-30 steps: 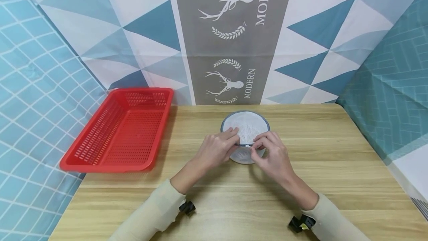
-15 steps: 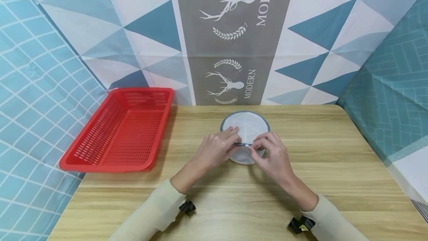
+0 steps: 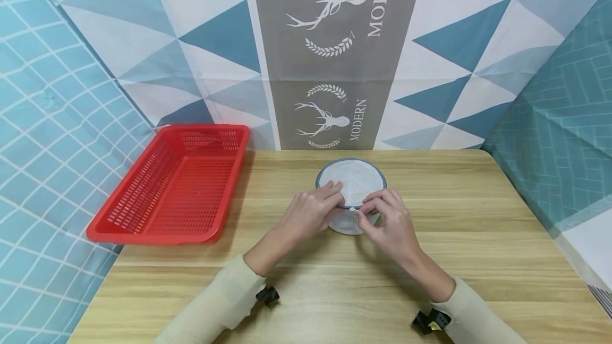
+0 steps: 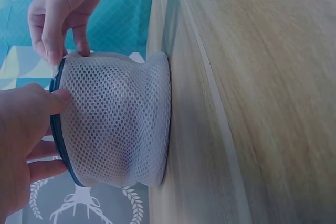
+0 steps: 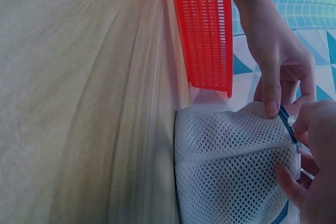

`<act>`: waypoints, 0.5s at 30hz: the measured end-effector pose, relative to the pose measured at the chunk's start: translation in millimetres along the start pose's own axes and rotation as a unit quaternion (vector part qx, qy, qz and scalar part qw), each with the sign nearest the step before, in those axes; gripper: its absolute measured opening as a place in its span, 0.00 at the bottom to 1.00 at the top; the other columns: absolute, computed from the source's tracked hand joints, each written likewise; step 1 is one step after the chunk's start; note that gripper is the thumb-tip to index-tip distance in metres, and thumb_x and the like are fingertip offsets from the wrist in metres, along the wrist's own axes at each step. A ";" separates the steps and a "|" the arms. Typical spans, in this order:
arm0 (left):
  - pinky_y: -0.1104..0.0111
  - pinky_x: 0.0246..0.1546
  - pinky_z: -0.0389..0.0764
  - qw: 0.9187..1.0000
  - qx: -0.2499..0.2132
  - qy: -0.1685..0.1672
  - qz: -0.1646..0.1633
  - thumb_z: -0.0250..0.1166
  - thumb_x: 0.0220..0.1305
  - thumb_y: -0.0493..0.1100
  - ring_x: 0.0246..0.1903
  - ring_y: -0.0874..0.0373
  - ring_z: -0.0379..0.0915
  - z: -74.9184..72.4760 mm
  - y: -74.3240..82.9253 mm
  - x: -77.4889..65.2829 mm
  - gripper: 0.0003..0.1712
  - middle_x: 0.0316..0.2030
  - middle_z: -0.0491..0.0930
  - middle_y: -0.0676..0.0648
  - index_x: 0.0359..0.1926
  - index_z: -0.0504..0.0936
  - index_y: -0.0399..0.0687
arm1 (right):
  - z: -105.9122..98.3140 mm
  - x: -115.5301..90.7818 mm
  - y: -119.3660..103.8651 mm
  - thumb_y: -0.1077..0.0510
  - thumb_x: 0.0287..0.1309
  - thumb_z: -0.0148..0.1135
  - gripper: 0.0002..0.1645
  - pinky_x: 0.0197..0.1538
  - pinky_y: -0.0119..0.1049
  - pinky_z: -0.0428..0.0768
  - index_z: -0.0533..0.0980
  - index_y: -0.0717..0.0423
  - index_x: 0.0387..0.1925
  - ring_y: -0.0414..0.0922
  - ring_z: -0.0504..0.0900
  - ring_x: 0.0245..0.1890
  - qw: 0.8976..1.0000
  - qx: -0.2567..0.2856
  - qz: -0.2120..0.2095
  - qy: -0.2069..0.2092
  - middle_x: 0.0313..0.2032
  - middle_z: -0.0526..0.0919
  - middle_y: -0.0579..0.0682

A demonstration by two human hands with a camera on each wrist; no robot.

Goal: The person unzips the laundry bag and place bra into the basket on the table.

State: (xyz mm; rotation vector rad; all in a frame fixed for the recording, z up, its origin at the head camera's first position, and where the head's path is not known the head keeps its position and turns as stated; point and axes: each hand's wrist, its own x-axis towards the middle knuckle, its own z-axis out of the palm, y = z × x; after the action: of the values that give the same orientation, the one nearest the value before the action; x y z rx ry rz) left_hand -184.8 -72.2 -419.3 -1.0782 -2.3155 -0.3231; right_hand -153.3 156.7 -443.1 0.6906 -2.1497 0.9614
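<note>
A white mesh laundry bag (image 3: 356,177), round and drum-shaped with dark blue trim, stands upright on the table at the middle of the head view. My left hand (image 3: 313,207) grips its top rim from the left, with the thumb (image 4: 60,98) on the outside of the mesh in the left wrist view. Close by on the right, my right hand (image 3: 389,222) pinches at a small white zipper pull (image 3: 353,209) on the near edge. The right wrist view shows the bag's side seam (image 5: 236,153) and a fold in the mesh (image 5: 254,121) beside the left thumb.
A red plastic basket (image 3: 224,195) with slotted walls stands at the left of the wooden table (image 3: 454,248). A patterned cloth backdrop (image 3: 330,68) rises behind the table's far edge, with blue cloths (image 3: 43,137) at the sides.
</note>
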 end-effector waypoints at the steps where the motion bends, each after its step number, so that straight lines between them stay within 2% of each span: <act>1: 0.62 0.31 0.93 1.000 0.000 -0.001 0.001 0.79 0.71 0.44 0.58 0.45 0.94 0.1 0.0 -0.2 0.09 0.62 0.93 0.42 0.39 0.86 0.52 | -0.2 -0.2 0.0 0.72 0.51 0.77 0.09 0.43 0.25 0.80 0.85 0.58 0.28 0.49 0.82 0.43 1.000 0.000 -0.001 0.000 0.40 0.89 0.55; 6: 0.62 0.32 0.93 1.000 -0.004 -0.005 0.004 0.79 0.70 0.43 0.59 0.44 0.94 1.8 -0.5 -1.3 0.10 0.62 0.92 0.41 0.38 0.83 0.51 | -0.5 -0.9 -0.3 0.72 0.51 0.76 0.08 0.43 0.25 0.80 0.86 0.58 0.28 0.49 0.82 0.42 1.000 0.000 -0.001 0.001 0.39 0.89 0.55; 12: 0.68 0.20 0.82 1.000 0.006 0.017 -0.003 0.82 0.69 0.46 0.57 0.46 0.95 0.4 0.8 0.9 0.10 0.61 0.93 0.43 0.39 0.87 0.53 | -0.2 -0.5 -1.6 0.72 0.52 0.78 0.09 0.41 0.28 0.81 0.86 0.58 0.29 0.49 0.82 0.42 1.000 -0.002 0.002 0.007 0.39 0.88 0.55; 15: 0.69 0.17 0.78 1.000 0.010 0.029 -0.001 0.83 0.67 0.48 0.56 0.47 0.95 -0.2 1.1 2.2 0.11 0.59 0.94 0.44 0.40 0.88 0.54 | -0.2 0.1 -2.5 0.71 0.53 0.79 0.09 0.41 0.29 0.81 0.86 0.58 0.30 0.48 0.81 0.42 1.000 -0.003 0.003 0.006 0.39 0.88 0.54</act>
State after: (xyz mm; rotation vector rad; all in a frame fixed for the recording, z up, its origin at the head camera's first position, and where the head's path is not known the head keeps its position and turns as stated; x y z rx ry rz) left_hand -185.1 -70.2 -417.9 -1.0442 -2.2637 -0.3258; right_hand -151.6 155.4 -441.9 0.6740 -2.1436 0.9593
